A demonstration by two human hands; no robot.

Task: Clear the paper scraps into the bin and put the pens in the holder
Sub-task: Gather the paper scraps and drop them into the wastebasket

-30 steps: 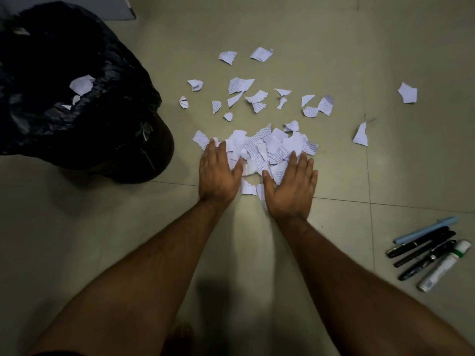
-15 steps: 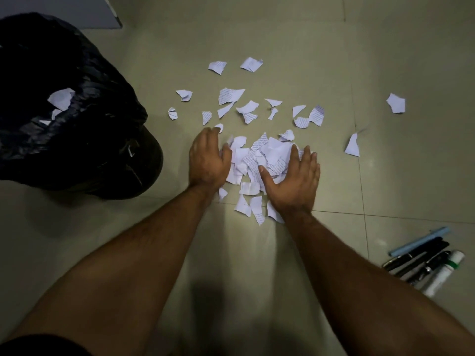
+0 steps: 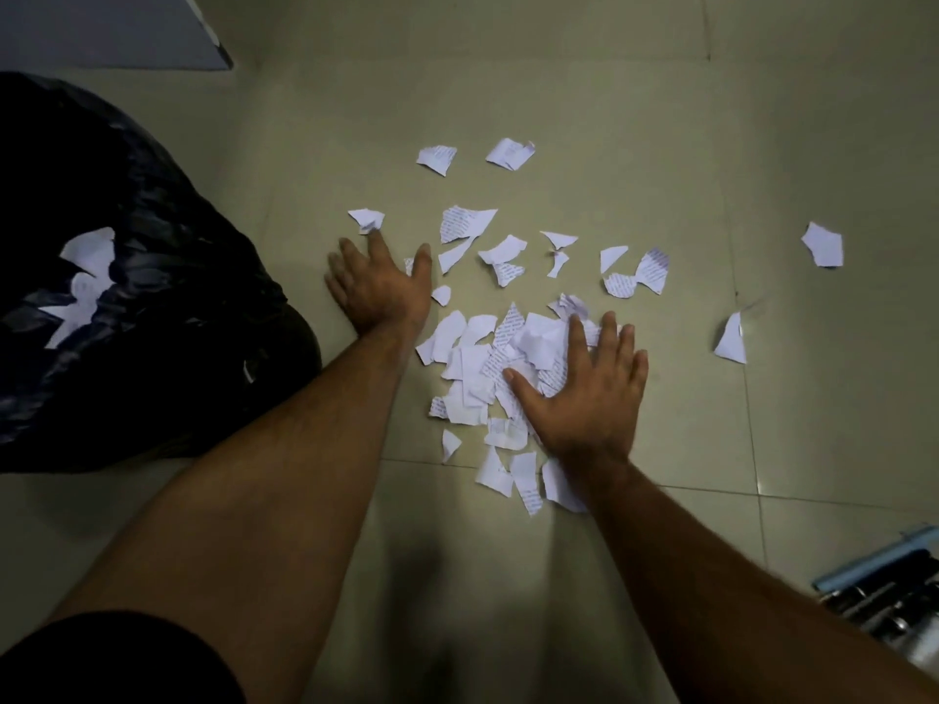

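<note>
Floor tiles (image 3: 635,119) are carrying most scraps (image 3: 488,358); few are lying in the bin (image 3: 127,297); pens (image 3: 894,586) are waiting; left hand (image 3: 378,287) and right hand (image 3: 589,393) are pressing flat, grip wide, holding nothing.

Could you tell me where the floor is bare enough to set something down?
Bare tile lies between the two forearms, below the scrap pile, and beyond the farthest scraps toward the top right. It is crowded between the left hand and right hand, by the bin, and around the pens.
</note>
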